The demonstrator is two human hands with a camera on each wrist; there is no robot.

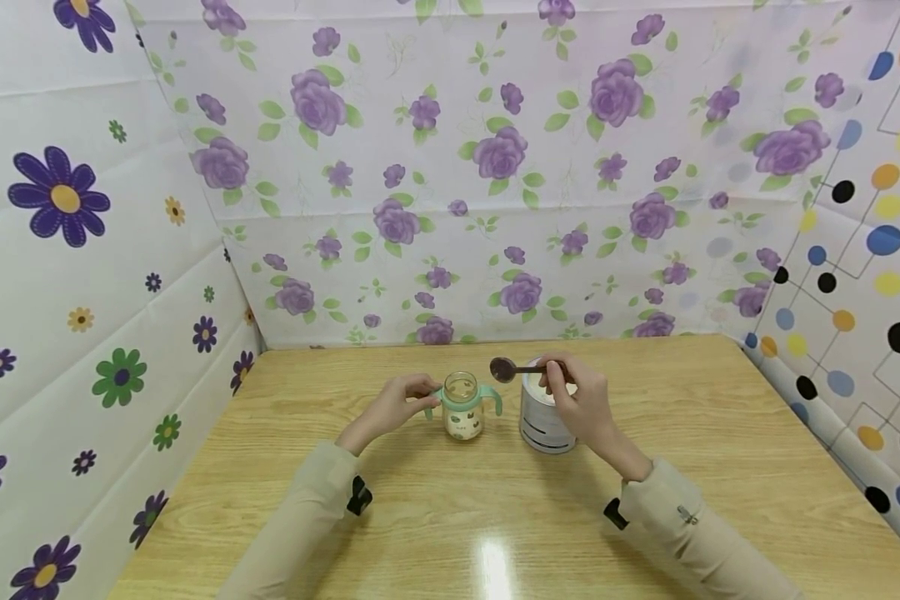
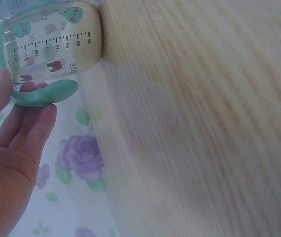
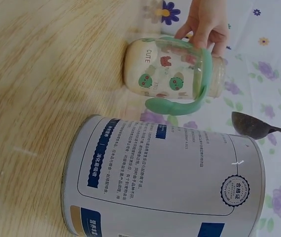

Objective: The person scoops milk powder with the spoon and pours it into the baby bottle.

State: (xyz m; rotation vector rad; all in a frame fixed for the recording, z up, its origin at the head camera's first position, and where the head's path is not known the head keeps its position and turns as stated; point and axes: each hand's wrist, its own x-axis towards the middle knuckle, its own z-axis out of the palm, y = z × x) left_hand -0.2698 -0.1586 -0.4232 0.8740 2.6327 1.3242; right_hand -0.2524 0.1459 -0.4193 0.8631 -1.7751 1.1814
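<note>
A clear baby bottle (image 1: 463,410) with mint-green handles stands open-topped on the wooden table (image 1: 450,517). My left hand (image 1: 399,403) grips its left handle (image 2: 42,95); the bottle (image 2: 47,42) shows printed measuring marks. To its right stands a white can (image 1: 543,423), also large in the right wrist view as the can (image 3: 165,177). My right hand (image 1: 581,398) pinches a dark spoon (image 1: 516,369) whose bowl hangs above the gap between bottle (image 3: 172,74) and can. The spoon bowl (image 3: 251,126) appears beside the can's top.
Floral sheets (image 1: 457,167) wall off the back and left side of the table; a dotted sheet (image 1: 862,292) closes the right. Both sleeves are beige, each with a black wrist mount (image 1: 359,497).
</note>
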